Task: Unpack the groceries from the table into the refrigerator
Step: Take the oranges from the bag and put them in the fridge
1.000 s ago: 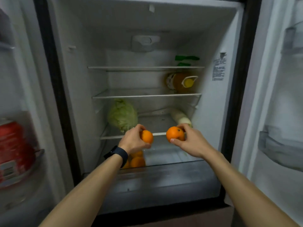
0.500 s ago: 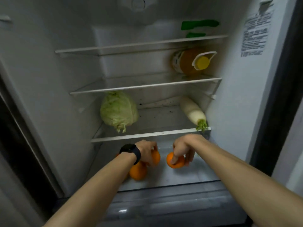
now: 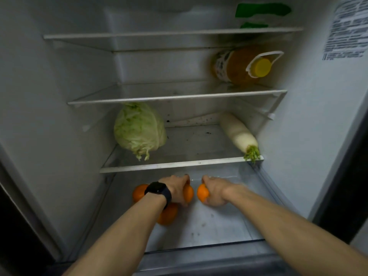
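Note:
Both my arms reach into the bottom compartment [image 3: 219, 222] of the open refrigerator. My left hand [image 3: 176, 189], with a black watch on the wrist, grips an orange [image 3: 188, 193] from above. My right hand [image 3: 216, 193] grips a second orange [image 3: 202, 193] just to the right of it; the two fruits are a small gap apart. Two more oranges lie at the left: one [image 3: 139, 192] behind my left wrist and one [image 3: 168, 215] partly under my left forearm.
On the glass shelf [image 3: 179, 165] above lie a cabbage [image 3: 139, 130] at the left and a white radish [image 3: 238, 134] at the right, its green stub at the shelf edge. Higher up lies an oil bottle [image 3: 243, 66] with a yellow cap, and green packaging [image 3: 260, 9] on the top shelf.
Both hands have gone down from in front of the cabbage shelf into the bottom compartment with their oranges, and my view has moved closer and lower.

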Action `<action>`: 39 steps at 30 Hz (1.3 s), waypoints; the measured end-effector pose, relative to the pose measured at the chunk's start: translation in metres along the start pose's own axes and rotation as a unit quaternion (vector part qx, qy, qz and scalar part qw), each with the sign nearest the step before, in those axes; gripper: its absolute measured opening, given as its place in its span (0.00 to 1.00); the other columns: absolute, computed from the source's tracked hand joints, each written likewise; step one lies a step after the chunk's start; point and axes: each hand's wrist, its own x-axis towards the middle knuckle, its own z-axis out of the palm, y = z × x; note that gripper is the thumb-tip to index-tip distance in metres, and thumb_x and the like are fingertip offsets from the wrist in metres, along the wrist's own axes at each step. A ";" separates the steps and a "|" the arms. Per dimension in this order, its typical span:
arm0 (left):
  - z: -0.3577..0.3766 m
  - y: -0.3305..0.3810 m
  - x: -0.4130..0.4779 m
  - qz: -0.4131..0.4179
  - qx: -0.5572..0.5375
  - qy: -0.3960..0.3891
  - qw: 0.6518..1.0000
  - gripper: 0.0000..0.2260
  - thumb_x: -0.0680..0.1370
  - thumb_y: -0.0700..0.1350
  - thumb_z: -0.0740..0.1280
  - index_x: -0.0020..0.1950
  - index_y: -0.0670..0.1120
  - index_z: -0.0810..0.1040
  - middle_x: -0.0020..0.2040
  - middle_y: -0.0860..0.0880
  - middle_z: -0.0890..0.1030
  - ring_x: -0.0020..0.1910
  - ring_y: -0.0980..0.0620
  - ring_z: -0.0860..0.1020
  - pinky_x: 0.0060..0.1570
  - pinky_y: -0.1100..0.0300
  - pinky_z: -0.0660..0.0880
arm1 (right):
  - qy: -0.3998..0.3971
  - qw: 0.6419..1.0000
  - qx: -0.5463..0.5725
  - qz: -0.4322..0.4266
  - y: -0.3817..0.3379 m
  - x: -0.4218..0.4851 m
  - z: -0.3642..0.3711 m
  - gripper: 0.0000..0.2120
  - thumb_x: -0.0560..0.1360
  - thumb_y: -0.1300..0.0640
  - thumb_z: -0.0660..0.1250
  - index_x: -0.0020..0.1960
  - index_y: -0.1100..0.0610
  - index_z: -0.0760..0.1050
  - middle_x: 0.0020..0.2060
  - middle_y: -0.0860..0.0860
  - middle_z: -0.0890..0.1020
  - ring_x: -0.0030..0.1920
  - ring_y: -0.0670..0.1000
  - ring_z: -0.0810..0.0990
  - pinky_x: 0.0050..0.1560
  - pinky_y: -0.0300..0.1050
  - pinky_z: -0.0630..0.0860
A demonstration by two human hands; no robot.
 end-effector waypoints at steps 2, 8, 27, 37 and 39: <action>-0.001 0.000 0.000 -0.007 -0.003 -0.006 1.000 0.33 0.70 0.58 0.76 0.71 0.53 0.66 0.65 0.45 0.76 0.60 0.42 0.77 0.50 0.51 0.75 | 0.003 1.000 0.023 -0.003 -0.002 0.002 -0.001 0.34 0.76 0.47 0.68 0.75 0.57 0.57 0.69 0.58 0.72 0.68 0.60 0.72 0.63 0.49 0.71; 0.004 -0.001 0.004 -0.006 0.025 -0.018 1.000 0.31 0.70 0.59 0.75 0.70 0.51 0.70 0.64 0.46 0.77 0.60 0.44 0.77 0.55 0.52 0.77 | -0.013 0.999 0.042 0.008 -0.005 0.008 0.003 0.34 0.75 0.47 0.68 0.74 0.55 0.56 0.66 0.59 0.74 0.64 0.61 0.76 0.60 0.49 0.73; -0.042 0.008 -0.094 -0.015 -0.016 0.083 0.996 0.28 0.75 0.62 0.68 0.72 0.53 0.72 0.67 0.46 0.76 0.64 0.45 0.75 0.63 0.52 0.74 | 0.115 0.978 0.155 -0.074 -0.004 -0.121 -0.052 0.17 0.78 0.47 0.68 0.65 0.51 0.78 0.61 0.50 0.81 0.60 0.50 0.79 0.63 0.44 0.74; 0.029 0.036 -0.221 -0.033 -0.060 0.405 0.912 0.16 0.80 0.59 0.59 0.63 0.55 0.76 0.61 0.50 0.78 0.59 0.45 0.76 0.55 0.49 0.73 | 0.559 0.800 0.197 -0.094 -0.018 -0.226 0.055 0.15 0.77 0.45 0.64 0.58 0.51 0.80 0.56 0.47 0.82 0.62 0.55 0.75 0.63 0.50 0.71; 0.053 0.043 -0.231 -0.037 -0.048 0.464 0.884 0.15 0.80 0.59 0.59 0.61 0.55 0.77 0.59 0.51 0.79 0.57 0.46 0.76 0.57 0.49 0.72 | 0.579 0.796 0.166 -0.064 -0.023 -0.231 0.078 0.17 0.76 0.43 0.64 0.60 0.51 0.80 0.59 0.48 0.81 0.65 0.55 0.74 0.65 0.55 0.69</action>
